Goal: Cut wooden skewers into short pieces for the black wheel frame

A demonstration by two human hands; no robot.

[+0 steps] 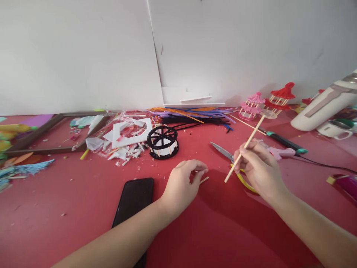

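My right hand [260,169] pinches a thin wooden stick [247,147], which slants from upper right to lower left. Beneath that hand lie scissors with yellow handles [247,181], their blades pointing up and left. My left hand [185,182] is closed, thumb and fingertips together; what is between them, if anything, I cannot make out. A short piece of stick [204,180] shows just below its fingertips. Beyond the left hand stands a small round frame [163,142] with a black spoked top, short wooden posts and a white core.
A black phone [134,199] lies by my left forearm. White scraps [122,152] and colourful pipe cleaners [192,114] are heaped at the back. Pink [252,106] and red [280,99] tiered models, a glue gun [281,152], a white bottle [320,106] and a cup [334,129] stand right.
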